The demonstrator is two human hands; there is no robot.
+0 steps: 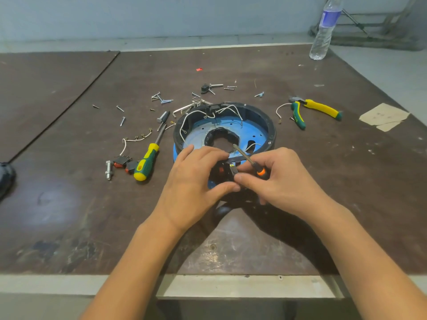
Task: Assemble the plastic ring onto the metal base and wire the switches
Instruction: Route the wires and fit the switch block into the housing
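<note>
The black plastic ring (268,121) sits on the blue metal base (251,132) at the table's middle, with white wires (227,109) looping inside it. At the ring's near rim my left hand (194,181) pinches a small black switch (223,173) with a red rocker. My right hand (279,179) grips a small screwdriver (248,159) with an orange collar, its tip pointing up and away over the base, and its fingers also touch the switch. The near rim is mostly hidden by both hands.
A green-yellow screwdriver (147,161), two spare red switches (123,163) with a wire, and a bolt (108,169) lie left. Loose screws (161,99) are scattered behind the ring. Pliers (314,109) lie right, a water bottle (324,28) at the far right corner.
</note>
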